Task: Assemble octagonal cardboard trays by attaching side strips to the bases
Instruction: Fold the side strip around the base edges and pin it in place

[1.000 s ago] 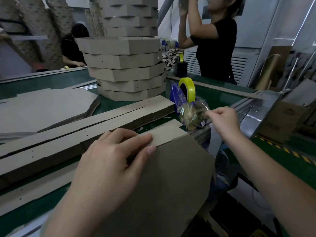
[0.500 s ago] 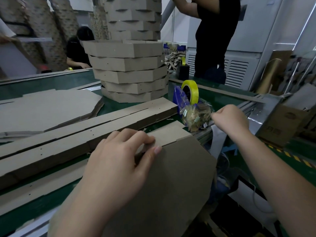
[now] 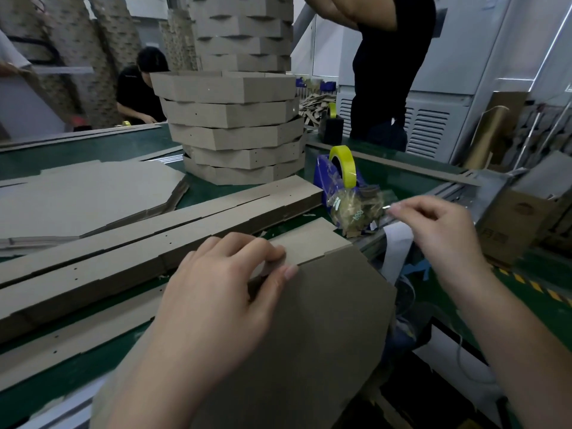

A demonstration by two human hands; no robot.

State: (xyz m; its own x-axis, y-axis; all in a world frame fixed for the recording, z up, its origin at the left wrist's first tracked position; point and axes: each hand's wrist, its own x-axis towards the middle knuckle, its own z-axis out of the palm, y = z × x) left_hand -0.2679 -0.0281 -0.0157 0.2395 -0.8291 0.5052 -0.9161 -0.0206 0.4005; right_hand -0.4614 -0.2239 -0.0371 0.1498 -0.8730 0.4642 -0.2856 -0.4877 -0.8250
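Green worktop carrying a stack of finished trays, a pile of flat bases and bundled strips. The octagonal base in work lies at the near edge, overhanging it, with a side strip along its far side. Both are grey-brown cardboard: matte, light, stiff across the flat yet likely to crease at scored folds, so best held flat beside the seam. The left hand grips there, fingers curled over the strip, thumb on the base. Beside the blue tape dispenser with its yellow roll, the right hand pinches what appears to be clear tape.
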